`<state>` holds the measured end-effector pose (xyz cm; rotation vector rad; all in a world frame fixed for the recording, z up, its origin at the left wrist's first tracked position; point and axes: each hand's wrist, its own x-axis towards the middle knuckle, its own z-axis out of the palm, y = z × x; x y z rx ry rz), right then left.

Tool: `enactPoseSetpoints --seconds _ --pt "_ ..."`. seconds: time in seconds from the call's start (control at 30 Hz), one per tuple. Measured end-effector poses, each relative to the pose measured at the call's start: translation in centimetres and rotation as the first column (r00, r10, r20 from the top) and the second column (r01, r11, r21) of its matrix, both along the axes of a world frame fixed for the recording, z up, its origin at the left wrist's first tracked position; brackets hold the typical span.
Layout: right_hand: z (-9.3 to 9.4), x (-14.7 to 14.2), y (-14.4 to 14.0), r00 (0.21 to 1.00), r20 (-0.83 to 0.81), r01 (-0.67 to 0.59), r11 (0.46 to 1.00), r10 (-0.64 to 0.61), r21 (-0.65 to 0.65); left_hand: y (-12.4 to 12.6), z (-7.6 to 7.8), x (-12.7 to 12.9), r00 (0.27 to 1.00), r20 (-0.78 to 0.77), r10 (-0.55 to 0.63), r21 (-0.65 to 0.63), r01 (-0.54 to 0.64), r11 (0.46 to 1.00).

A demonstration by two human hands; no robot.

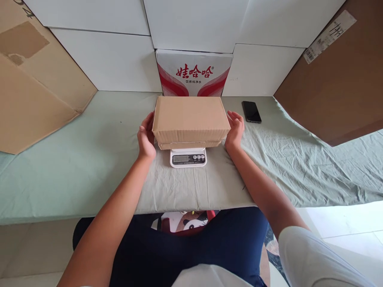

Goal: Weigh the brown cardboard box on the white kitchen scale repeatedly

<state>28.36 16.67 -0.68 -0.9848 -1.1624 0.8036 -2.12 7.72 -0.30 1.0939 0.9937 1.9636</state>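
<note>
A closed brown cardboard box [191,115] sits over a white digital kitchen scale [188,158], covering its platform; the scale's display and buttons show in front. The box's lid overhangs its lower part a little at the front. My left hand [146,135] is cupped against the left side of the box, with its fingertips partly hidden behind the edge. On the opposite side, my right hand [235,129] has its fingers curved in towards the box's right edge. Between them, both hands hold the box at its sides.
A black phone [251,111] lies right of the box on the green cloth [119,119]. Behind stands a white-and-red carton [194,71] against white panels [107,59]. Large cardboard sheets flank the table, one left [38,87] and one right [335,79].
</note>
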Motion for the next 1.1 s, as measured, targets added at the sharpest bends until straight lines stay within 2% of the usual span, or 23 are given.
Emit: enactPoseSetpoints --seconds 0.07,0.13,0.27,0.33,0.47,0.63,0.77,0.93,1.1 --pt "0.8 -0.1 -0.6 0.995 -0.104 0.009 1.0 -0.008 0.013 -0.5 0.3 0.5 0.999 -0.036 0.012 0.04 -0.011 0.999" --pt "1.5 -0.4 -1.3 0.991 -0.135 -0.018 0.999 0.022 0.036 -0.8 0.4 0.8 0.998 -0.064 0.025 0.084 -0.02 0.996" --pt "2.2 -1.6 -3.0 0.988 -0.078 -0.137 0.991 0.136 -0.011 -1.1 0.5 1.3 0.991 -0.118 0.069 0.198 -0.045 0.979" --pt "2.4 -2.2 -3.9 0.985 -0.029 -0.174 0.984 0.173 -0.048 -1.3 0.7 1.6 0.984 -0.147 0.104 0.207 -0.073 0.976" --pt "2.4 -3.2 -5.5 0.991 -0.021 -0.135 0.991 0.135 -0.005 -1.7 1.1 2.3 0.972 -0.167 0.166 0.193 -0.133 0.972" --pt "2.0 -4.2 -6.9 0.993 -0.102 -0.061 0.998 0.06 -0.004 -1.9 0.5 1.9 0.953 -0.258 0.159 0.202 -0.108 0.973" --pt "1.7 -4.8 -7.3 0.975 -0.199 -0.11 0.993 0.101 -0.037 -1.7 -0.1 1.5 0.937 -0.317 0.143 0.199 -0.081 0.977" --pt "1.1 -4.3 -7.1 0.988 -0.088 -0.118 0.987 0.128 0.112 -1.6 0.2 1.6 0.917 -0.351 0.189 0.203 -0.123 0.971" --pt "0.8 -3.7 -5.6 0.99 0.044 -0.143 0.972 0.137 0.184 -1.3 1.5 1.7 0.885 -0.401 0.237 0.251 -0.142 0.957"
